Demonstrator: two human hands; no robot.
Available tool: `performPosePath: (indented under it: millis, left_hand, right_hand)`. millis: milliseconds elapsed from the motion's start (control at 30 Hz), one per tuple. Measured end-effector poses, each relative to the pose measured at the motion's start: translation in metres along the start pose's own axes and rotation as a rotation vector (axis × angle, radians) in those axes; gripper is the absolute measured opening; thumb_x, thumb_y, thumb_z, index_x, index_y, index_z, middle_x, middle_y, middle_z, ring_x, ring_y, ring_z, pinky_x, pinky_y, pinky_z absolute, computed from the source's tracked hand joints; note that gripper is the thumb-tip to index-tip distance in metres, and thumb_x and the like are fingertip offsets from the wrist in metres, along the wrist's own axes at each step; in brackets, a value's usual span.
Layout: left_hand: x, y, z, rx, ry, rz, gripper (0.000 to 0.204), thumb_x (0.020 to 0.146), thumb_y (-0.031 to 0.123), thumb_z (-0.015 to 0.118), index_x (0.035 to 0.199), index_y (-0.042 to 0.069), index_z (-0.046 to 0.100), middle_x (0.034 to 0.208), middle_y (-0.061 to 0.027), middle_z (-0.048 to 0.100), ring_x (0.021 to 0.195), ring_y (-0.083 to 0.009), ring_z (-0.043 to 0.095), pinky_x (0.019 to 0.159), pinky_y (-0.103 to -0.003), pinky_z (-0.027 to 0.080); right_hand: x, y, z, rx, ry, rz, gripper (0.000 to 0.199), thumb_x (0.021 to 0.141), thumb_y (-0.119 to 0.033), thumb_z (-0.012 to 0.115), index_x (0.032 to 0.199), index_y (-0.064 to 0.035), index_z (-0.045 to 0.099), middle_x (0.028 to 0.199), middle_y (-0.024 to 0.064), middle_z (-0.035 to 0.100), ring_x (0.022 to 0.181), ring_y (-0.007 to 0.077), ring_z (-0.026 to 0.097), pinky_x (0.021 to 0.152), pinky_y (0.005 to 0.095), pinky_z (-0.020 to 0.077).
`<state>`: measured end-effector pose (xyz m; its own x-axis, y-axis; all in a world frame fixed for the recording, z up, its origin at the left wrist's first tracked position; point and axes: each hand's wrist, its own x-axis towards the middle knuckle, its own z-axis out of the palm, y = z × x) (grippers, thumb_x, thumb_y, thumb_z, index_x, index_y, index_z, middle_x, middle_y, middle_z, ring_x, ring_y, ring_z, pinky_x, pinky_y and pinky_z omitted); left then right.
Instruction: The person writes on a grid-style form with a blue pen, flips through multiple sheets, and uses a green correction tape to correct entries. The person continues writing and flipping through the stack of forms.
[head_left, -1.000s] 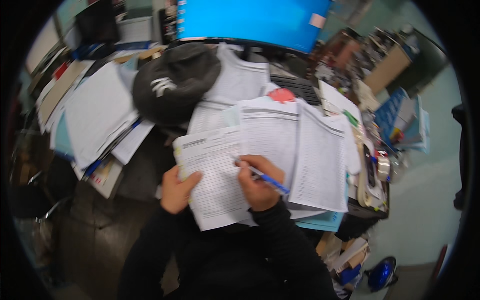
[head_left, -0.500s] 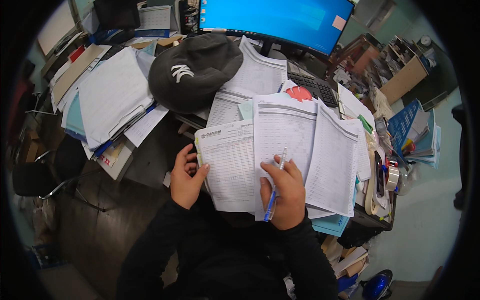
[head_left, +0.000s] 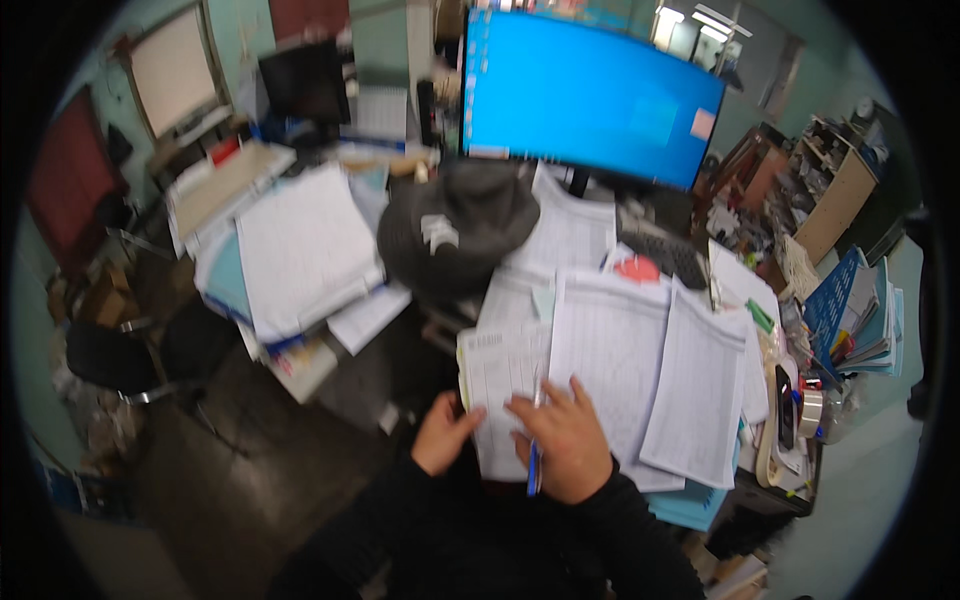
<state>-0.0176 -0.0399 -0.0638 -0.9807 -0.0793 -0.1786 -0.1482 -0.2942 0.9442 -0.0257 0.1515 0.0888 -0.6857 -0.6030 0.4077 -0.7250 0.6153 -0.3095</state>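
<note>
White paper lies between our two hands: a form pad [head_left: 508, 365], its long axis running roughly twelve to six o'clock. Our left hand [head_left: 442, 437] is half curled, its thumb at the pad's left edge; blur keeps us from telling whether the fingers grip beneath. From that hand, the pad's middle sits toward two o'clock.

Our right hand [head_left: 568, 440] has its fingers loosely spread, holding a pen [head_left: 534, 468] between them, the pen's blue part pointing to six o'clock. From here the pad's middle lies toward ten o'clock, and this hand overlaps its right edge, so both hands are about equally near. We cannot tell whether the pen touches paper.

Toward one o'clock from our right hand lies a printed sheet [head_left: 610, 350]; a dark cap [head_left: 455, 235] sits beyond the pad, near eleven o'clock.
</note>
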Motion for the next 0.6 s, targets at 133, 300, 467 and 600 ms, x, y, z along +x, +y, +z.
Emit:
performPosePath:
  millis: [133,300,467,600]
  left_hand:
    - [-0.007,0.024,0.001,0.039,0.024,-0.119,0.04,0.091,0.019,0.072,0.118,-0.005,0.055,0.101,-0.0114,0.068,0.09,-0.0141,0.064,0.081,-0.028,0.05]
    - [-0.007,0.049,-0.002,-0.343,-0.039,-0.246,0.035,0.096,0.015,0.063,0.121,-0.007,0.054,0.112,-0.0163,0.066,0.102,-0.0232,0.066,0.089,-0.035,0.054]
    - [-0.008,0.072,0.002,-0.179,-0.202,-0.246,0.04,0.093,0.013,0.067,0.125,-0.008,0.055,0.115,-0.0171,0.067,0.101,-0.0234,0.067,0.088,-0.034,0.054]
    - [-0.012,0.076,0.005,0.023,-0.118,-0.081,0.035,0.089,0.008,0.07,0.12,-0.007,0.062,0.112,-0.0154,0.069,0.1,-0.0228,0.068,0.089,-0.035,0.054]
  right_hand:
    - [0.002,0.008,0.01,-0.132,-0.099,0.031,0.031,0.086,-0.021,0.066,0.114,-0.01,0.062,0.102,0.0119,0.069,0.12,0.0369,0.057,0.105,0.0677,0.0305]
    - [0.004,0.011,-0.005,-0.219,-0.103,0.096,0.028,0.087,-0.023,0.066,0.112,-0.0105,0.063,0.097,0.0122,0.07,0.116,0.0353,0.059,0.104,0.0706,0.0286]
    - [0.005,0.015,-0.028,-0.257,-0.103,0.21,0.031,0.087,-0.024,0.067,0.115,-0.0122,0.063,0.096,0.0106,0.069,0.109,0.0315,0.061,0.106,0.0653,0.0309]
    - [0.007,0.017,-0.035,-0.211,0.004,0.224,0.031,0.086,-0.016,0.064,0.116,-0.0075,0.061,0.087,0.0085,0.068,0.093,0.0285,0.064,0.103,0.0618,0.0353]
